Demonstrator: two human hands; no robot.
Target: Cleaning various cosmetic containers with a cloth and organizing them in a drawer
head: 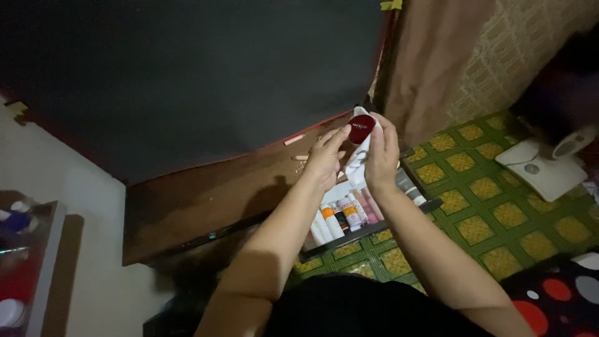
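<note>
A small round red container (361, 128) is raised above a wooden tabletop, and my left hand (324, 159) pinches its left edge with the fingertips. My right hand (382, 153) grips a white cloth (357, 162) that wraps behind and under the red container and hangs down between both hands. Directly below the hands is a dark tray (368, 232) of several upright cosmetic tubes and bottles (343, 215).
A wooden tabletop (206, 200) lies under a large dark panel (187, 75). A brown curtain (430, 62) hangs at right. The floor has green and yellow patterned covering (486, 206). A white fan base (549, 165) stands far right. A shelf with jars (19, 262) is at left.
</note>
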